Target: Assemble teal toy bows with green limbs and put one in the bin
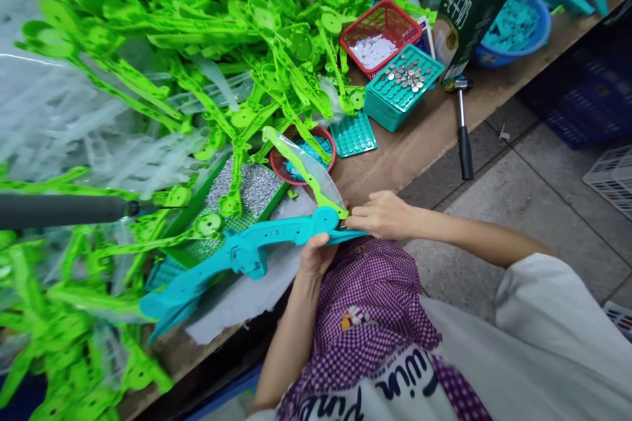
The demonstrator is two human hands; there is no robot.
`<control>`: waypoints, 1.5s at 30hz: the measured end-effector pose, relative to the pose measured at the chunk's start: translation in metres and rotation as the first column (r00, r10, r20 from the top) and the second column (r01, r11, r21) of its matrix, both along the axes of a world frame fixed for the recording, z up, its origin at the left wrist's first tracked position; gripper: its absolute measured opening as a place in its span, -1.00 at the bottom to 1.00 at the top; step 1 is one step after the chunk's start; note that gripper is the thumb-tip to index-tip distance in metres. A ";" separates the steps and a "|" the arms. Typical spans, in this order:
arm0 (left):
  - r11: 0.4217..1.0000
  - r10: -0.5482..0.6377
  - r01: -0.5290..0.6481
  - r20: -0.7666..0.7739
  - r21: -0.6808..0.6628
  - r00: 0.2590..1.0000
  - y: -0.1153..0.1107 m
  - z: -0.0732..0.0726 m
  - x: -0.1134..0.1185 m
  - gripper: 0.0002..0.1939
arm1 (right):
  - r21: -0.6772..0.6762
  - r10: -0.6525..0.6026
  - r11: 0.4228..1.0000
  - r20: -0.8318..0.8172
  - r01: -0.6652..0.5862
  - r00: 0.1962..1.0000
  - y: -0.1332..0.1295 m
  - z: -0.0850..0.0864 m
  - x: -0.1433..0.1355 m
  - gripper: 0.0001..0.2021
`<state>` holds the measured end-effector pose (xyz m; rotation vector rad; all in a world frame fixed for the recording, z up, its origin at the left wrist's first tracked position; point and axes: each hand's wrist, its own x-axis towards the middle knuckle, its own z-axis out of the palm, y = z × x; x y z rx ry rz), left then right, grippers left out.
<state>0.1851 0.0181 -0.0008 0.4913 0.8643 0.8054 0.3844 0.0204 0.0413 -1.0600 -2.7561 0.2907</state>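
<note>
The left hand [316, 255], center of frame, grips a long blue plastic part [281, 233] that extends toward the lower left; the right hand [382, 214], fingers bent, meets its near end beside a green strip [301, 168], its exact grip hidden. Beyond lie a green tray [186, 210] of silvery pieces, left of center, and a hammer [463, 135], upper right.

The head camera looks down across the workbench [390, 161].
</note>
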 end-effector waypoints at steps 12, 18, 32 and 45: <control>0.977 0.144 -0.162 -0.127 -0.142 0.981 0.001 0.008 0.004 -0.61 | -0.057 -0.669 0.743 -0.055 0.667 0.741 0.019 -0.017 0.037 -0.70; 0.962 0.062 -0.098 -0.142 -0.255 0.988 -0.006 0.020 -0.002 -0.64 | -0.670 -0.755 0.656 -0.590 0.348 0.287 0.056 -0.009 -0.021 -0.51; 0.949 0.268 -0.278 -0.081 -0.148 0.960 -0.018 0.028 0.006 -0.48 | -0.706 -0.631 0.702 -0.676 0.089 -0.380 0.034 0.015 -0.054 -0.61; 0.955 0.245 -0.221 -0.104 0.196 0.964 0.001 0.009 0.011 -0.46 | -0.743 -0.520 0.608 -0.640 0.281 -0.566 0.038 0.030 -0.063 -0.43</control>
